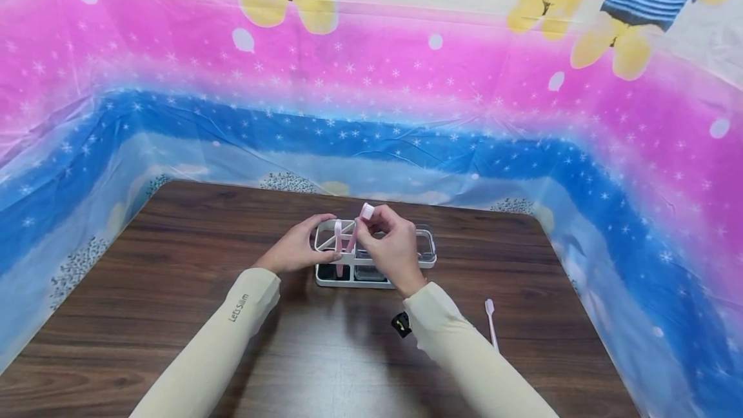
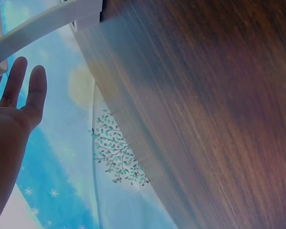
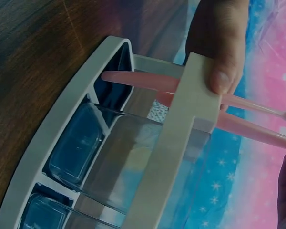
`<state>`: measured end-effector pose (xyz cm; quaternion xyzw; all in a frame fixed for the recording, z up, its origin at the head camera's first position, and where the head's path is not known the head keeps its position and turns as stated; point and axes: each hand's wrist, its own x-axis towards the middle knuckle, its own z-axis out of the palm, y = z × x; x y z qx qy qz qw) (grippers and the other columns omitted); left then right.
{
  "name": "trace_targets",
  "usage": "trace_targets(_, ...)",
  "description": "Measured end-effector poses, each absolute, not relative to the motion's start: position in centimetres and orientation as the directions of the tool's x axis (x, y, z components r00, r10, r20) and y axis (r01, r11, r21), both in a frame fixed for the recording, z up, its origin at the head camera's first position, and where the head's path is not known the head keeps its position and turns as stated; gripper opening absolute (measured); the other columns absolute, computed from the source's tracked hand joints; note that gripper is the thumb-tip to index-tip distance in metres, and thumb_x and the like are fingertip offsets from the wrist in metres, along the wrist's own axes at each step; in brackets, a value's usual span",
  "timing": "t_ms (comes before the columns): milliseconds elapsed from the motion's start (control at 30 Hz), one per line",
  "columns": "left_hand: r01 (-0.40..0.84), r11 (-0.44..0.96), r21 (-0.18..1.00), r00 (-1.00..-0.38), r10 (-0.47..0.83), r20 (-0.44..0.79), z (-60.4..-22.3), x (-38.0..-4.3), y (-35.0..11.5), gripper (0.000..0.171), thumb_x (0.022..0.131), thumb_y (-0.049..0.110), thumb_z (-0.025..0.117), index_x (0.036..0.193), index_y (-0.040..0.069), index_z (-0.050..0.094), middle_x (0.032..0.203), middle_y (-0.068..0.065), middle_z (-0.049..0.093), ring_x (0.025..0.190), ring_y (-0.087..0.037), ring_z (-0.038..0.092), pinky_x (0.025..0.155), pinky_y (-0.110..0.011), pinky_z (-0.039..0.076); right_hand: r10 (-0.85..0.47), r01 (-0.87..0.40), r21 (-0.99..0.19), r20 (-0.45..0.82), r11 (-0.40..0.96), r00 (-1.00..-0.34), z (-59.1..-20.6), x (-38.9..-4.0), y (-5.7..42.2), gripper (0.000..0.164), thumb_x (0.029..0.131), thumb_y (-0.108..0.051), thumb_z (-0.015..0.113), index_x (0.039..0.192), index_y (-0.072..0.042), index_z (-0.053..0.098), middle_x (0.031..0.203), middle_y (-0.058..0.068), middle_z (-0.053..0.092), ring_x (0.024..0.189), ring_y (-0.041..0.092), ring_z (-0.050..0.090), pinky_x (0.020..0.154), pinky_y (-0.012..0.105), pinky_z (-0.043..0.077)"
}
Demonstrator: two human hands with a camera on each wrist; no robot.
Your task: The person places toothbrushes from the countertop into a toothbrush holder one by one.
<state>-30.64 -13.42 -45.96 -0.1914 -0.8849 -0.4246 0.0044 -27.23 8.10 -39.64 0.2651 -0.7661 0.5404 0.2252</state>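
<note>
A white toothbrush holder (image 1: pixel 428 264) stands on the table, with an upper rack and a lower base. My left hand (image 1: pixel 295 247) grips its left end, thumb in front; in the right wrist view that thumb (image 3: pixel 223 78) presses the upper rack. One pink toothbrush (image 1: pixel 339 268) stands in the left compartment, its handle end down in the base. Between thumb and fingers, my right hand (image 1: pixel 395 247) pinches a second pink toothbrush (image 3: pixel 257 131) below its bristle head. That handle passes through the rack beside the first; its lower tip is hidden.
Clear cups (image 3: pixel 76 148) sit in the holder's other compartments. Another pale pink toothbrush (image 1: pixel 491 320) lies on the wooden table (image 1: pixel 203 237) at the right, partly covered by the right sleeve. A black object (image 1: pixel 401 324) shows at the right wrist. A printed curtain (image 1: pixel 371 82) hangs behind.
</note>
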Motion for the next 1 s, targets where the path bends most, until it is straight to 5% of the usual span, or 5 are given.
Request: trace_targets(1000,0.356,0.533,0.767,-0.917,0.357,0.178,-46.1,-30.7,-13.6,0.084,0.073,0.047,0.079,0.14,0.015,0.04,0.127,-0.011,0.052,0.105,-0.029,0.055,0.086,-0.047,0.044,-0.26,-0.614,-0.723,0.556,0.317,-0.789,-41.9,-27.9,7.8,0.004,0.086,-0.011,0.067,0.085,-0.007,0.066,0.077,-0.004,0.065,0.066,0.006,0.061,0.06,0.025,0.051)
